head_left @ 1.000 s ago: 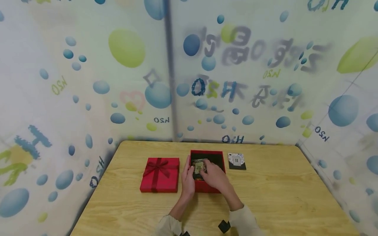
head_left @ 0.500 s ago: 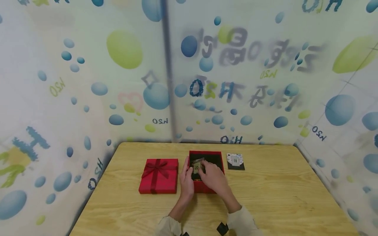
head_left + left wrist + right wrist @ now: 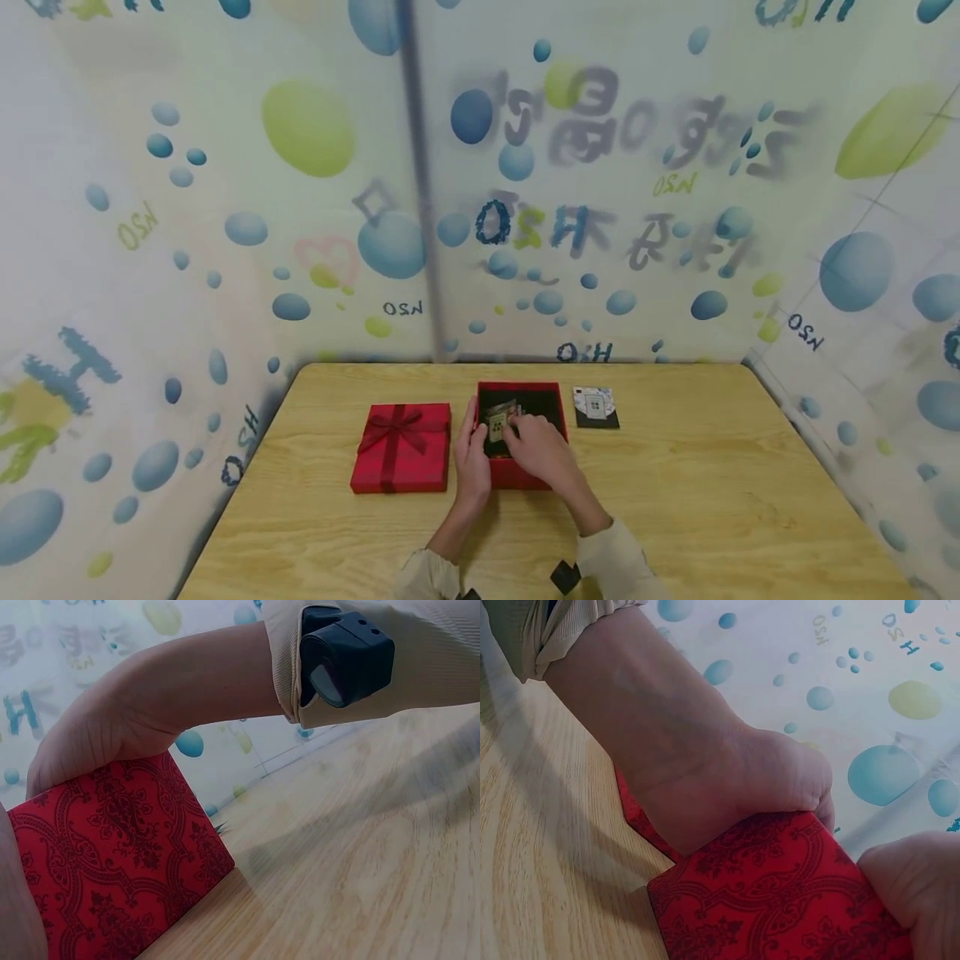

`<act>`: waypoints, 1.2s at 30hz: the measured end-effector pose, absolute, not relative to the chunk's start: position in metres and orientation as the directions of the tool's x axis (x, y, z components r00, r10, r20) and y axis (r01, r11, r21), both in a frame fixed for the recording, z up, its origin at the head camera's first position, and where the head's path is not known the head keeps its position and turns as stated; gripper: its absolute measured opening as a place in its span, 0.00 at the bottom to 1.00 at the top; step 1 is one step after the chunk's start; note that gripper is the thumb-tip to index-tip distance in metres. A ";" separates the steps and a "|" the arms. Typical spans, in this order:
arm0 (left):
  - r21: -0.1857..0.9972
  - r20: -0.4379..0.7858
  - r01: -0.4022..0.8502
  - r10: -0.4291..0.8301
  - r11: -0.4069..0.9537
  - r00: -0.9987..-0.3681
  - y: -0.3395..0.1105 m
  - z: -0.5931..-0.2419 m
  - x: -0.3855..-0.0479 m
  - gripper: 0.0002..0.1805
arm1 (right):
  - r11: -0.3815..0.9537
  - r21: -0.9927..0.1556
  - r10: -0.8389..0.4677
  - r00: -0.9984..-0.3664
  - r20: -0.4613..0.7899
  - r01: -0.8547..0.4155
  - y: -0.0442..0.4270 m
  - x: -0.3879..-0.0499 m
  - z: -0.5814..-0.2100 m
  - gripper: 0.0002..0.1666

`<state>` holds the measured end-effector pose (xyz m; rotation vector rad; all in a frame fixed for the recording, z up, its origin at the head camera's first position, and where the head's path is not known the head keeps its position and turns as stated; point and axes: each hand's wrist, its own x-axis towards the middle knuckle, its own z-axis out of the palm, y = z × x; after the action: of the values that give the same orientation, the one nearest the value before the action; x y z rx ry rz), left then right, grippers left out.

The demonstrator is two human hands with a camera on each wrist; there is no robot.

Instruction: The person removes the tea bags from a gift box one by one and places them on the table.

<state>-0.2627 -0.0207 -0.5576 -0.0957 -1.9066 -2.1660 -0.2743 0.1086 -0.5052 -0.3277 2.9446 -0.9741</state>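
Observation:
An uncovered red gift box (image 3: pixel 519 477) with a dark inside stands near the middle of the table; the left wrist view shows its dark floral pattern. My left hand (image 3: pixel 472 463) holds the box's left wall, fingers along the outside and thumb over the rim. Inside, at the left, lies a small flat packet (image 3: pixel 497 427) with a pale gold label. My right hand (image 3: pixel 543 450) reaches over the front wall and pinches the packet at its right edge; its fingertips are partly hidden. In the right wrist view, the wrist bends over the box's patterned wall (image 3: pixel 780 892).
Left of the box lies its red lid (image 3: pixel 402 450) with a dark red ribbon bow. A flat black-and-white packet (image 3: pixel 596 407) lies to the right. The wooden table (image 3: pixel 697 500) meets a patterned curtain wall at the back.
The head view has shifted slightly. My right fingers have moved a little on the packet, so more of its top shows. My left hand keeps its place on the box.

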 end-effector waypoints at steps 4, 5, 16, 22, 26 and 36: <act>0.964 0.229 0.244 -0.140 -0.106 -0.963 -0.021 -0.558 -0.263 0.29 | 0.733 -0.640 -0.221 -0.971 0.094 -0.229 0.111 -0.276 -0.505 0.25; 0.963 0.231 0.246 -0.139 -0.106 -0.963 -0.021 -0.558 -0.263 0.29 | 0.725 -0.646 -0.224 -0.969 0.108 -0.239 0.112 -0.276 -0.505 0.25; 0.963 0.231 0.246 -0.135 -0.108 -0.963 -0.019 -0.556 -0.262 0.29 | 0.692 -0.664 -0.241 -0.958 0.157 -0.283 0.119 -0.278 -0.502 0.06; 0.965 0.226 0.241 -0.135 -0.106 -0.965 -0.022 -0.557 -0.265 0.29 | 0.711 -0.656 -0.230 -0.965 0.123 -0.253 0.114 -0.276 -0.501 0.09; 0.962 0.243 0.256 -0.128 -0.098 -0.962 -0.023 -0.557 -0.266 0.30 | 0.720 -0.647 -0.217 -0.967 0.132 -0.250 0.112 -0.278 -0.502 0.09; 0.964 0.236 0.248 -0.124 -0.098 -0.964 -0.023 -0.556 -0.264 0.30 | 0.728 -0.648 -0.212 -0.973 0.095 -0.222 0.112 -0.278 -0.504 0.10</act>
<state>-0.2644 -0.0227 -0.5558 -0.1375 -1.9214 -2.1537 -0.2776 0.1121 -0.5035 -0.3692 2.9338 -1.1028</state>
